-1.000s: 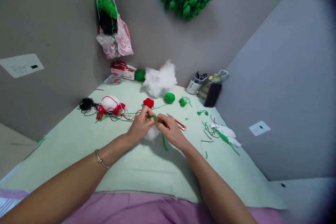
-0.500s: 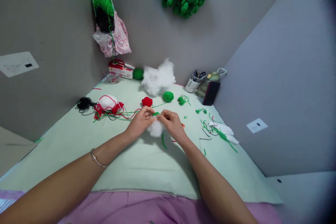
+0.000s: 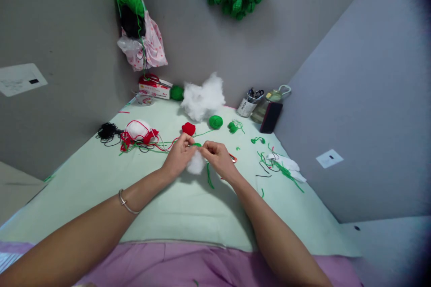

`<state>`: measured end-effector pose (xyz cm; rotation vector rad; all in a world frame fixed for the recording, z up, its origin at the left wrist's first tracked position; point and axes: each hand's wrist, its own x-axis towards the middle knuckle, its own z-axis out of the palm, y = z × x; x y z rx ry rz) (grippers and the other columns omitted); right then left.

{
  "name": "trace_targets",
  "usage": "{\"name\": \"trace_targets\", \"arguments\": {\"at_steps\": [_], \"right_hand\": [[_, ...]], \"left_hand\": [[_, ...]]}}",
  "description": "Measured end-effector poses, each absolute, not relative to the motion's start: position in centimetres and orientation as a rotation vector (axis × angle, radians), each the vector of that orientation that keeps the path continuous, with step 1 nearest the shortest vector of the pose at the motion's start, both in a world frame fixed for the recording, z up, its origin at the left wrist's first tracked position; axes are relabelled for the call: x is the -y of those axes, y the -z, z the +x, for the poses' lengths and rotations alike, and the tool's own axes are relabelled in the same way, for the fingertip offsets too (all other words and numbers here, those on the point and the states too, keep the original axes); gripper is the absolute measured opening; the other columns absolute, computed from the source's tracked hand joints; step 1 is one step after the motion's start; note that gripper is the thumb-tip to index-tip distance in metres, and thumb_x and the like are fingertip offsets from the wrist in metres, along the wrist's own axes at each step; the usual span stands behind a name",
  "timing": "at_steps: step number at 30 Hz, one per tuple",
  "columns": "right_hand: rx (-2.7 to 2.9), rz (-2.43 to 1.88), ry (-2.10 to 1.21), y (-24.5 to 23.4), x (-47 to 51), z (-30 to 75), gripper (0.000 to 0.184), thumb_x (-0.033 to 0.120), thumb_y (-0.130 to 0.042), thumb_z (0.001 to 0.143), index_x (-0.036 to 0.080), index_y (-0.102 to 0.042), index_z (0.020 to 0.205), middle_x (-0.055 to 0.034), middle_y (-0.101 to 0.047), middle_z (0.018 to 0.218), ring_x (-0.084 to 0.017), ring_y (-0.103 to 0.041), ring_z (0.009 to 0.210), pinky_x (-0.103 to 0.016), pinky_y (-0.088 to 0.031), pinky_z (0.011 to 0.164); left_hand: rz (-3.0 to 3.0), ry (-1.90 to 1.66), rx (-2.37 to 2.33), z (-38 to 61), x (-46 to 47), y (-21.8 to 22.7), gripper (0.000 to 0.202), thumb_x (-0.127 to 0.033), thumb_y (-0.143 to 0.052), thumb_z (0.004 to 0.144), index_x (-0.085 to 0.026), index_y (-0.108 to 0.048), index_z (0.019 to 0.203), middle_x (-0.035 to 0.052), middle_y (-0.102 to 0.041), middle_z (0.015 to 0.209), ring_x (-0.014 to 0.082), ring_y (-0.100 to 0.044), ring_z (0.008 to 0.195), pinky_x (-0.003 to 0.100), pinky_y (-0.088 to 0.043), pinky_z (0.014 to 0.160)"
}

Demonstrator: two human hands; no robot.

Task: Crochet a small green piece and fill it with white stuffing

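Note:
My left hand (image 3: pixel 178 157) and my right hand (image 3: pixel 218 158) meet over the middle of the pale green table (image 3: pixel 168 206). Both are closed in a pinch on a small green crocheted piece (image 3: pixel 197 145) between their fingertips. A tuft of white stuffing (image 3: pixel 195 163) bulges below the piece, between the two hands. A green yarn tail (image 3: pixel 208 178) hangs down from it onto the table. Orange-handled snips (image 3: pixel 233 158) lie just behind my right hand, mostly hidden.
Beyond the hands lie a red crochet piece (image 3: pixel 188 128), a green yarn ball (image 3: pixel 215 121), a heap of white stuffing (image 3: pixel 203 97), a white ball with red yarn (image 3: pixel 139 131), black yarn (image 3: pixel 107 131), a tin of tools (image 3: pixel 248 104), a dark phone (image 3: pixel 270 117). Green scraps (image 3: pixel 281 166) lie right.
The hands have drawn together over the snips. The white tuft has come up between them, with the green piece pinched at its top.

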<state>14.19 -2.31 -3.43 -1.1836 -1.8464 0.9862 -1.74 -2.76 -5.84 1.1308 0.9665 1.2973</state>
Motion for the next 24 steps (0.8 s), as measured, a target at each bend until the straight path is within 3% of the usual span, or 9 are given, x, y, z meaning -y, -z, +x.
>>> {"name": "trace_targets", "arguments": {"at_steps": [7,13,18,24], "right_hand": [[1.738,-1.313,-0.813,4.4,1.1,15.0,0.035,0.045,-0.057,0.080,0.023,-0.041,0.059,0.0060,-0.032,0.056,-0.011,-0.027,0.057,-0.029,-0.020,0.056],[1.874,-1.238,-0.855,3.3,2.2,15.0,0.025,0.037,-0.051,0.085,0.022,-0.046,0.066,0.0052,-0.040,0.060,-0.013,-0.036,0.060,-0.028,-0.025,0.059],[2.006,-1.135,-0.945,2.5,3.3,14.4,0.005,0.022,-0.053,0.075,0.022,-0.048,0.072,0.0071,-0.038,0.060,-0.012,-0.034,0.060,-0.027,-0.025,0.060],[1.863,-1.191,-0.940,3.7,2.5,14.2,0.026,0.034,-0.058,0.079,0.023,-0.040,0.063,0.0069,-0.033,0.059,-0.010,-0.028,0.059,-0.027,-0.021,0.056]], "left_hand": [[1.110,-1.223,-0.899,-2.1,3.3,4.9,0.036,-0.051,-0.072,0.079,-0.018,-0.063,0.092,-0.0022,-0.062,0.075,0.0132,-0.056,0.065,0.024,-0.043,0.059],[1.123,-1.209,-0.937,-2.3,2.7,5.3,0.035,-0.039,-0.080,0.068,-0.019,-0.058,0.087,-0.0043,-0.062,0.070,0.0110,-0.051,0.057,0.023,-0.038,0.055],[1.147,-1.282,-1.013,-2.3,2.4,5.8,0.028,-0.024,-0.078,0.063,-0.020,-0.053,0.076,-0.0074,-0.055,0.065,0.0092,-0.046,0.058,0.020,-0.034,0.053],[1.131,-1.225,-0.956,-2.3,2.7,5.5,0.030,-0.034,-0.077,0.069,-0.022,-0.052,0.081,-0.0079,-0.053,0.066,0.0091,-0.044,0.051,0.022,-0.034,0.048]]}}
